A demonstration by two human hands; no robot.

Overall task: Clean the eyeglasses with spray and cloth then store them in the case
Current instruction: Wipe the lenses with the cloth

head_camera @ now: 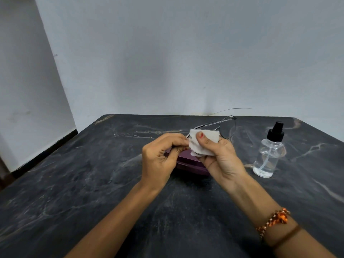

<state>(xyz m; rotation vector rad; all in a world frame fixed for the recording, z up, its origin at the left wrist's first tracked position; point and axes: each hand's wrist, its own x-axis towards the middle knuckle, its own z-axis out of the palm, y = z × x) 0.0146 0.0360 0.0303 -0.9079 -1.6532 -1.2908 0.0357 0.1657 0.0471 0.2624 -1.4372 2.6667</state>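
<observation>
Eyeglasses (226, 127) thin wire-rimmed, pinched by left hand (160, 157), right hand (220, 157) thumb pressing soft white cloth (202, 142) round one lens, above purple case (189, 164), clear spray bottle (269, 155) beside

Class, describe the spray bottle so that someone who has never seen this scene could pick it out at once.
Start at the dark marbled table and look along its right side, just right of the person's right hand. The spray bottle stands upright there, apart from the hands. It alone is clear and see-through, with a black pump top, unlike the purple case and white cloth.
</observation>
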